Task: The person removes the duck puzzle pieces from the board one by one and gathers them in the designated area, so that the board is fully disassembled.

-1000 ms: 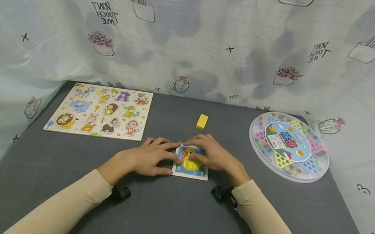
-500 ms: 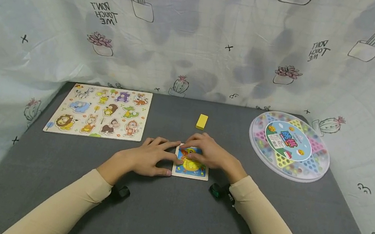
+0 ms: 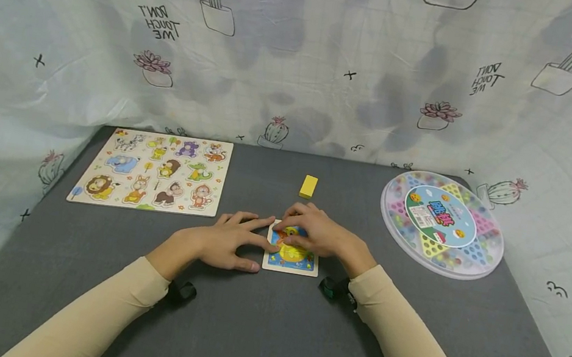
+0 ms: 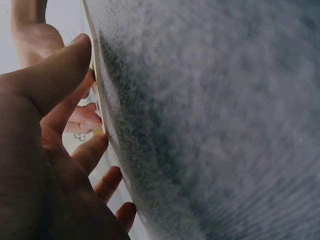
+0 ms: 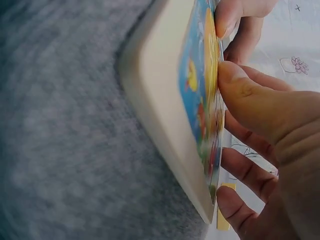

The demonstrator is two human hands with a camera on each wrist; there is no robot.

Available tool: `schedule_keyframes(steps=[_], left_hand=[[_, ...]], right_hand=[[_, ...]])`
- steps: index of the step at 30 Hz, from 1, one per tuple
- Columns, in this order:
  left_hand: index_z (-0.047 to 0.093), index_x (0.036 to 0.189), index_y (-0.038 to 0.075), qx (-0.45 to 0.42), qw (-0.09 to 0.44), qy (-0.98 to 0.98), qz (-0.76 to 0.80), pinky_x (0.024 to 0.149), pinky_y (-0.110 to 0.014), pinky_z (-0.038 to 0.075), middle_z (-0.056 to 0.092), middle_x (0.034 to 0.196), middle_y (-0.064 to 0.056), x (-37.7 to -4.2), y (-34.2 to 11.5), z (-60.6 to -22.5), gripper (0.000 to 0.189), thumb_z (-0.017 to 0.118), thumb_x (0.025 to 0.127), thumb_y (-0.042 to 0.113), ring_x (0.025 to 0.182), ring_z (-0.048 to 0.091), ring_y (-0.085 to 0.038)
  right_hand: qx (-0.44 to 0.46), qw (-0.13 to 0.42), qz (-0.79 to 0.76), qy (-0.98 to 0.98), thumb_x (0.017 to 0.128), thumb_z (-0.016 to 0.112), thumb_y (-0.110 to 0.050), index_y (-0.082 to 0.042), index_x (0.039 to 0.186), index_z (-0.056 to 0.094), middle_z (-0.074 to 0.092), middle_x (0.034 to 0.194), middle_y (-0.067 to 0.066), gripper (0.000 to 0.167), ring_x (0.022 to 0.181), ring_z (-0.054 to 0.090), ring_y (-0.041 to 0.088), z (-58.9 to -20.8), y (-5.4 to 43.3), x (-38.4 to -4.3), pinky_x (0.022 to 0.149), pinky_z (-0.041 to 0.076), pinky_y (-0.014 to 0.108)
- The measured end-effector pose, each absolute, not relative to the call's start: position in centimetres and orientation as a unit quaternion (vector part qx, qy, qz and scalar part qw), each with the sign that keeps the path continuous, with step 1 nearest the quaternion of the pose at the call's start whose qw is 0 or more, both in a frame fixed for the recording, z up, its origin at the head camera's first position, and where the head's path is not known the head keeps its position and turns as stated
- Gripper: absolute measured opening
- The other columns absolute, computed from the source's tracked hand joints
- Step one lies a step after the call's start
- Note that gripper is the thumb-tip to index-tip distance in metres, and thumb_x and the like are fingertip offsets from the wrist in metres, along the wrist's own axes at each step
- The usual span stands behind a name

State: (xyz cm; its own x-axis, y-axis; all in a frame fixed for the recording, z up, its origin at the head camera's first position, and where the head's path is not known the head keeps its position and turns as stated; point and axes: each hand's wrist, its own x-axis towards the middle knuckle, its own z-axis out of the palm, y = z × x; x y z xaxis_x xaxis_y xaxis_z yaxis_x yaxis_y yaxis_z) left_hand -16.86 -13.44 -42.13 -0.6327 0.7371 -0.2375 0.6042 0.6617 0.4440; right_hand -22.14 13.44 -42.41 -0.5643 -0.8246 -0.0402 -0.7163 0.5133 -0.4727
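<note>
A small square jigsaw puzzle [image 3: 292, 259], a yellow duck on blue within a cream frame, lies flat on the grey table. My left hand [image 3: 232, 242] is at its left side, fingers spread and mostly straight, with the index fingertip over the picture and the thumb beside the near left corner. From the right, my right hand [image 3: 323, 233] reaches over the upper part. Its thumb [image 5: 250, 97] presses on the picture and its fingertips touch the puzzle's surface toward the far edge. Part of the duck is hidden under this hand.
A yellow block [image 3: 308, 187] stands beyond the puzzle. At the left back lies a wooden animal puzzle board [image 3: 122, 180]. A round, clear-lidded board game [image 3: 387, 209] is at the right back. A patterned cloth [image 3: 305, 52] hangs behind the table.
My right hand has shifted slightly left and its fingers have drawn in a little over the picture. The left hand and the puzzle stay nearly in place.
</note>
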Motion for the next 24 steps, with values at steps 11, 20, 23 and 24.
schedule_keyframes(steps=[11, 20, 23, 24], left_hand=[[0.051, 0.148, 0.05, 0.376, 0.207, 0.887, 0.17, 0.112, -0.07, 0.02, 0.012, 0.173, 0.006, -17.48, -13.79, -42.57, 0.049, 0.061, 0.1, 0.054, 0.156, 0.011, -0.035], [0.051, 0.149, 0.05, 0.377, 0.202, 0.891, 0.155, 0.113, -0.071, 0.021, 0.012, 0.173, 0.005, -17.42, -13.55, -42.43, 0.05, 0.06, 0.1, 0.055, 0.156, 0.012, -0.036], [0.049, 0.15, 0.05, 0.375, 0.205, 0.892, 0.148, 0.113, -0.072, 0.02, 0.011, 0.173, 0.004, -17.33, -13.47, -42.37, 0.052, 0.06, 0.1, 0.055, 0.157, 0.011, -0.036], [0.048, 0.15, 0.05, 0.374, 0.206, 0.893, 0.146, 0.114, -0.072, 0.019, 0.011, 0.173, 0.004, -17.3, -13.46, -42.35, 0.052, 0.06, 0.1, 0.055, 0.157, 0.01, -0.036]], right_hand=[[-0.454, 0.12, -0.172, 0.866, 0.103, 0.064, -0.028, -0.026, 0.134, 0.069, 0.054, 0.128, 0.003, 0.031, 0.108, 0.049, 0.021, -42.25, 13.33, -21.85, 0.09, 0.043, 0.042], [-0.459, 0.073, -0.089, 0.881, 0.102, 0.064, -0.036, -0.036, 0.133, 0.066, 0.051, 0.119, 0.001, 0.031, 0.096, 0.041, 0.019, -42.21, 13.36, -21.68, 0.078, 0.037, 0.035], [-0.46, 0.082, -0.085, 0.88, 0.102, 0.063, -0.036, -0.037, 0.135, 0.065, 0.051, 0.115, 0.0, 0.032, 0.092, 0.04, 0.018, -42.17, 13.38, -21.79, 0.076, 0.037, 0.034], [-0.461, 0.088, -0.089, 0.878, 0.102, 0.063, -0.035, -0.037, 0.135, 0.064, 0.051, 0.114, 0.0, 0.033, 0.091, 0.041, 0.017, -42.12, 13.38, -21.85, 0.077, 0.038, 0.033]])
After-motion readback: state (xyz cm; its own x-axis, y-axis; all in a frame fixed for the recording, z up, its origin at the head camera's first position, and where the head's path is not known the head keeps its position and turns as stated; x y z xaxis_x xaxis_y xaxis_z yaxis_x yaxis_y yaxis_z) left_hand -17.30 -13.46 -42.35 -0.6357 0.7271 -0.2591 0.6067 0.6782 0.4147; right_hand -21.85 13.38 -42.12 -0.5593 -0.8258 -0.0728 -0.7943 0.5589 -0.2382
